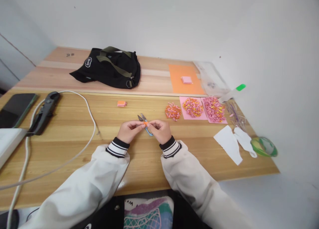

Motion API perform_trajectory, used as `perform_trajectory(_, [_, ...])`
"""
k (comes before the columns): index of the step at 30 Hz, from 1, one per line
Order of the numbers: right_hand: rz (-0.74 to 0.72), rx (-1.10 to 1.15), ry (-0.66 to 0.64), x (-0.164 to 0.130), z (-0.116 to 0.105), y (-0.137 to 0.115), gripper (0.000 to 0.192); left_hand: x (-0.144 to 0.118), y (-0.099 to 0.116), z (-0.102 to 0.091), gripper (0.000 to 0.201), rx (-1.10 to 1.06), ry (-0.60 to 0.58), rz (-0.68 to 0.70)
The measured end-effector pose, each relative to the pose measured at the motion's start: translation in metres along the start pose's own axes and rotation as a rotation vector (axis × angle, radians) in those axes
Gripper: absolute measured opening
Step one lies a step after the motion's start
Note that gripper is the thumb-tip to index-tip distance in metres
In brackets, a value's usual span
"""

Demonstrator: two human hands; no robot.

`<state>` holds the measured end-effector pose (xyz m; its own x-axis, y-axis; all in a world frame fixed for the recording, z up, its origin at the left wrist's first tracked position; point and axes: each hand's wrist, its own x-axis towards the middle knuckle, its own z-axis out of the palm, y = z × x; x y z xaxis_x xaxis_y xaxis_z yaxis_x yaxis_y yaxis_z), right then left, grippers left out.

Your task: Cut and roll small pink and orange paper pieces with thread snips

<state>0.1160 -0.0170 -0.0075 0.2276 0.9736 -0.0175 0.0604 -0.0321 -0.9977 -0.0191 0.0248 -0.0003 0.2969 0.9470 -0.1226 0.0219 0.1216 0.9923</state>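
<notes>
Wooden table, white wall behind. We note left hand and right hand both pinched on orange paper bit at table centre, snips underneath (grip unclear). We judge: rolling step; next needs steady pinch.

Both arms in loose cream-white jacket sleeves, puffy, creased. Left sleeve lower left of frame, right sleeve lower right. Ribbed black cuffs with white stripes. Bare hands, no rings visible.
</notes>
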Motion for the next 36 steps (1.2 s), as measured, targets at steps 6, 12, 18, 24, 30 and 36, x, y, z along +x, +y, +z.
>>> perform_trajectory(6, [0.002,-0.013,0.031,0.0005,-0.0001,-0.0015,0.02,-0.0004,0.001,-0.0002,0.033,-0.003,-0.034,0.024])
perform_trajectory(12, [-0.019,-0.058,0.05,0.0007,-0.0001,-0.0029,0.019,0.0,0.0011,-0.0009,0.033,0.035,-0.045,0.074])
perform_trajectory(18, [-0.021,-0.082,0.036,0.0005,-0.0009,0.0003,0.02,0.0,0.0019,-0.0002,0.035,0.056,-0.047,0.062])
perform_trajectory(24, [-0.005,-0.104,0.032,-0.0002,0.0,0.0008,0.022,0.0002,0.0007,-0.0005,0.036,0.056,-0.048,0.05])
perform_trajectory(30, [-0.049,-0.167,0.035,-0.0004,0.0007,0.0047,0.02,0.0004,-0.0025,-0.0004,0.034,0.073,-0.038,0.055])
perform_trajectory(36, [-0.053,-0.18,0.023,-0.0004,0.0004,0.0043,0.02,0.0005,-0.0036,-0.0006,0.031,0.053,-0.018,0.037])
